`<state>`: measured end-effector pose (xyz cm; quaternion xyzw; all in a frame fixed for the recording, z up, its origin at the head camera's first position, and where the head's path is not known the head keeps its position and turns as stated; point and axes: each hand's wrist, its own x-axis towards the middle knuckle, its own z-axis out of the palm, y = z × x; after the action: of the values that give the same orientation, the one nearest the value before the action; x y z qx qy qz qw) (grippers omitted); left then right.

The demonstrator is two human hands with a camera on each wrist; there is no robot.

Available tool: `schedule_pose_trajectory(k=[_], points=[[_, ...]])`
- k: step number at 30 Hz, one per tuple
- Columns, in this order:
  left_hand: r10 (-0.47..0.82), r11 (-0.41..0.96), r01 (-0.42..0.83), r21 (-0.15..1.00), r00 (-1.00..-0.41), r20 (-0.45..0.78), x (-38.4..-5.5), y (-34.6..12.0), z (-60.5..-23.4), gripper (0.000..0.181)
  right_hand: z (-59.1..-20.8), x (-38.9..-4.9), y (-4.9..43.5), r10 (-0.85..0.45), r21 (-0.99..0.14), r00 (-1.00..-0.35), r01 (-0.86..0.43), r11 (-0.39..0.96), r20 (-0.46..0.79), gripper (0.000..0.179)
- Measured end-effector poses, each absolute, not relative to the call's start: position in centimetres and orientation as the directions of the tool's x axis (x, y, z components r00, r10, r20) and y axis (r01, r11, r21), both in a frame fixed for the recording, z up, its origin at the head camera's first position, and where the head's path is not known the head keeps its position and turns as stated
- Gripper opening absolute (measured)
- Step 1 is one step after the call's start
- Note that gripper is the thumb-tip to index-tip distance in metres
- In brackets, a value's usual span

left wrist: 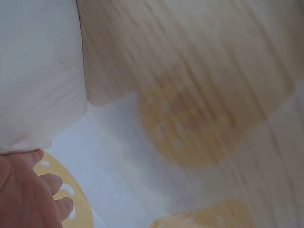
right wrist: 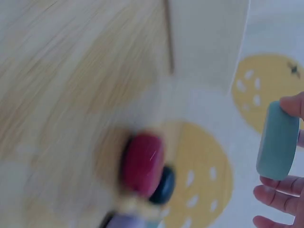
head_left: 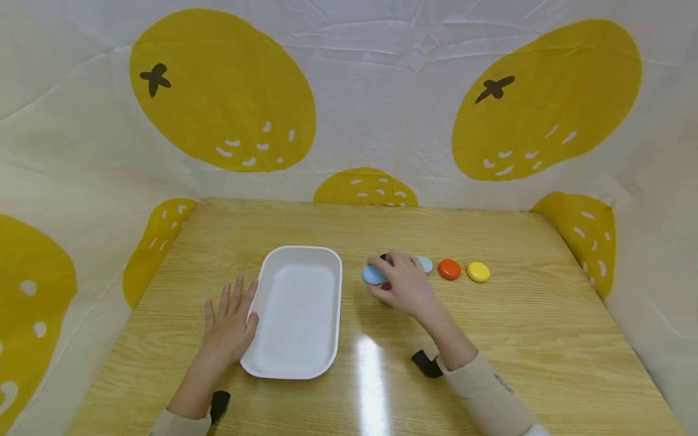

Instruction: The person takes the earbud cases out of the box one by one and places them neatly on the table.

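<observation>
My right hand (head_left: 403, 283) pinches a light blue round disc (head_left: 374, 275) between thumb and fingers, just right of a white tray (head_left: 291, 372). In the right wrist view the disc (right wrist: 278, 141) is seen edge-on, raised above the table. Under the hand lie a dark red disc (right wrist: 142, 164), a black one (right wrist: 164, 185) and a blurred lavender one (right wrist: 126, 221), all partly hidden in the head view. My left hand (head_left: 229, 330) lies against the tray's left wall with its fingers straight. The left wrist view shows those fingers (left wrist: 50, 183) at the tray's side.
Right of my right hand a pale blue disc (head_left: 424, 264), an orange-red disc (head_left: 449, 269) and a yellow disc (head_left: 478, 272) lie in a row on the wooden table (head_left: 523, 339). A white cloth with yellow fruit prints (head_left: 382, 109) hangs around the table.
</observation>
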<state>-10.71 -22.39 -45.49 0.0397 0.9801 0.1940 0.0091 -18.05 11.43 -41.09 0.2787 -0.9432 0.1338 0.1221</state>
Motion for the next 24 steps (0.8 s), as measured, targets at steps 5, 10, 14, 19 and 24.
schedule_pose_trajectory(k=[5, 10, 14, 19, 24], points=[[0.081, 0.923, 0.072, 0.378, -0.997, -0.008, -10.8, -22.4, -45.5, 0.056, -42.4, -17.9, 16.8, -0.330, -0.235, -0.914, -0.383, 0.893, 0.238, 0.047], [0.077, 0.925, 0.070, 0.374, -0.997, -0.005, -10.8, -22.4, -45.5, 0.057, -43.9, -17.4, 20.8, -0.202, -0.247, -0.964, -0.241, 0.939, 0.170, 0.049], [0.075, 0.923, 0.067, 0.378, -0.997, -0.006, -10.8, -22.4, -45.5, 0.057, -44.9, -17.0, 22.4, -0.151, -0.239, -0.982, -0.175, 0.955, 0.116, 0.052], [0.074, 0.921, 0.064, 0.383, -0.997, -0.013, -10.8, -22.4, -45.4, 0.057, -45.6, -17.0, 23.3, -0.141, -0.218, -0.988, -0.151, 0.964, 0.065, 0.054], [0.075, 0.920, 0.064, 0.387, -0.997, -0.014, -10.8, -22.3, -45.3, 0.057, -45.9, -17.2, 23.6, -0.149, -0.207, -0.989, -0.148, 0.967, 0.009, 0.051]])
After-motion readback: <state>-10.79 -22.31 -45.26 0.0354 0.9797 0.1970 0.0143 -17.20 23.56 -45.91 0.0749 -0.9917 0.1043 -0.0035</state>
